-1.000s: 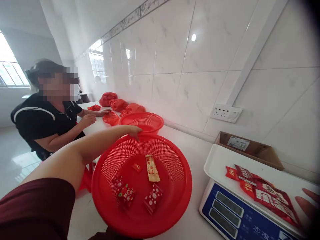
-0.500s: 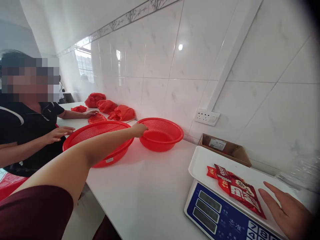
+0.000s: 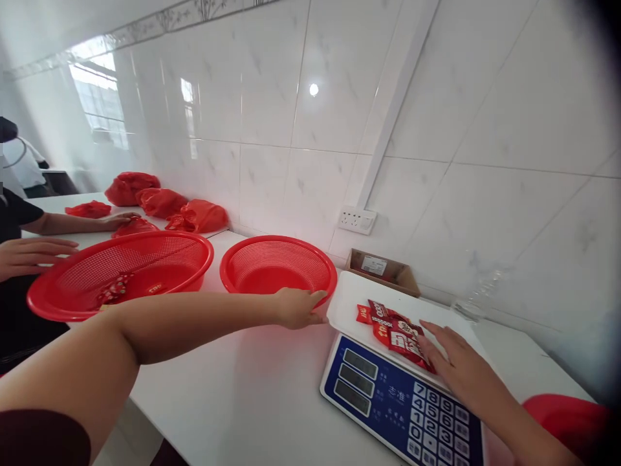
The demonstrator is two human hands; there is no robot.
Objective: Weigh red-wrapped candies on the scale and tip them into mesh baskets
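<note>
My left hand [image 3: 299, 308] reaches across the table, its thumb and forefinger apart with nothing between them. It is in front of a red perforated basket [image 3: 279, 243], close to the left edge of the scale's white pan [image 3: 350, 318]. On the pan of the digital scale [image 3: 383, 401] lie several red printed packets [image 3: 398, 333]. Over the pan's right side, my right hand [image 3: 453, 356] is open, fingertips at the right edge of the packets; whether they press on them I cannot tell.
A larger red basket [image 3: 187, 281] at left holds small wrapped pieces [image 3: 115, 289]. A co-worker's hand [image 3: 36, 255] is beside it. Red bags [image 3: 204, 215] lie along the wall. Behind the scale are a cardboard box [image 3: 410, 279] and clear plastic [image 3: 478, 298]; a red container [image 3: 563, 414] is at right.
My left hand has come back from over the smaller basket towards the scale. My right hand has moved in to the packets. The view has swung right.
</note>
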